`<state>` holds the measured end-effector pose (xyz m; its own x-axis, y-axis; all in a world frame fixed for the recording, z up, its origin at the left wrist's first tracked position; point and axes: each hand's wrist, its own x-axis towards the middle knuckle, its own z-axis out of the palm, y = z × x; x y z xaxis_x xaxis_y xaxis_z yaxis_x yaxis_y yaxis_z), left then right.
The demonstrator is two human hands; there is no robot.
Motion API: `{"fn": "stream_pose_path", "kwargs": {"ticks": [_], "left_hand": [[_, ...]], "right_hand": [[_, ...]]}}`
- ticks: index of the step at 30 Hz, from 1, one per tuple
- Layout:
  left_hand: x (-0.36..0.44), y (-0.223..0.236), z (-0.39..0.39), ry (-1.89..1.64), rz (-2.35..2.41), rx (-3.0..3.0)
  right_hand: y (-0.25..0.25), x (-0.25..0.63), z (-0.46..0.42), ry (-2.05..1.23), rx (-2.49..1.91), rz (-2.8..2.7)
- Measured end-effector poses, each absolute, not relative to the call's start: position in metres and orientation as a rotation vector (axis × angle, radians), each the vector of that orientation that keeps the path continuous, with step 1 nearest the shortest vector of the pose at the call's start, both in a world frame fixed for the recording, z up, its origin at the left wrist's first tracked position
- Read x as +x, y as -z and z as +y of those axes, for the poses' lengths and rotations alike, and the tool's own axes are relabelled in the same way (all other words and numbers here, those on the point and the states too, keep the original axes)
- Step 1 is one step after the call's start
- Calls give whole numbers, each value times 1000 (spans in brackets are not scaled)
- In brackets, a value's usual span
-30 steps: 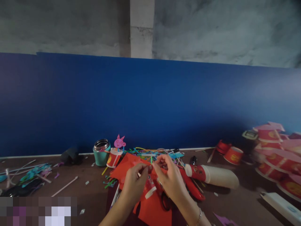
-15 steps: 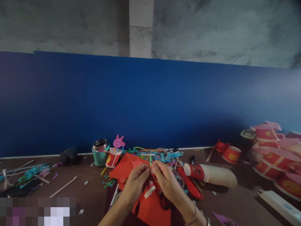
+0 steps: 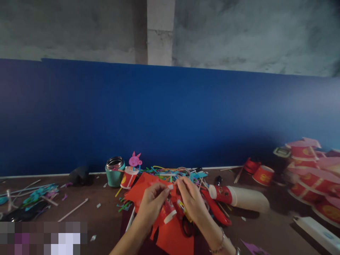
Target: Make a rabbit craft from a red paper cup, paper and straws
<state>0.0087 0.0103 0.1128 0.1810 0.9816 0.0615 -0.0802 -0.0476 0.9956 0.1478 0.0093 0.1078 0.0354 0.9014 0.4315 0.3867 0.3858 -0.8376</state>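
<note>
Between the thumb and forefinger of my left hand [image 3: 154, 200] is a small white piece [image 3: 170, 186], perhaps tape or paper. Beside it, my right hand [image 3: 190, 196] has its fingers drawn together; whatever is in them is hidden. A red paper cup with a white rim [image 3: 170, 216] lies tipped on its side below my hands. Red paper sheets [image 3: 174, 235] spread under it. Close to my right wrist are a yellow tool [image 3: 182, 209], partly covered, and a dark looped handle [image 3: 187, 227], like that of scissors.
A teal flask [image 3: 114, 173] and a cup with a pink cut-out figure [image 3: 135, 160] stand behind left. Coloured straws [image 3: 164, 171] are heaped at the back. On the right lie stacked paper cups [image 3: 248, 199], a white box [image 3: 316, 232] and decorated red cups [image 3: 305, 180]. A blue panel [image 3: 170, 117] stands behind.
My hands have moved slightly apart. The green strip that stood up between my fingertips no longer shows, and a white piece is now visible at my left fingertips. The cup below is more exposed.
</note>
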Motion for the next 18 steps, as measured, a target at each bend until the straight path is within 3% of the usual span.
{"fn": "stream_pose_path", "kwargs": {"ticks": [8, 18], "left_hand": [[8, -106, 14, -1216, 1103, 1574], [6, -106, 9, -1125, 1287, 1938]], "right_hand": [[-117, 145, -3, -63, -1170, -1846], [-111, 145, 0, -113, -1300, -1878]]}}
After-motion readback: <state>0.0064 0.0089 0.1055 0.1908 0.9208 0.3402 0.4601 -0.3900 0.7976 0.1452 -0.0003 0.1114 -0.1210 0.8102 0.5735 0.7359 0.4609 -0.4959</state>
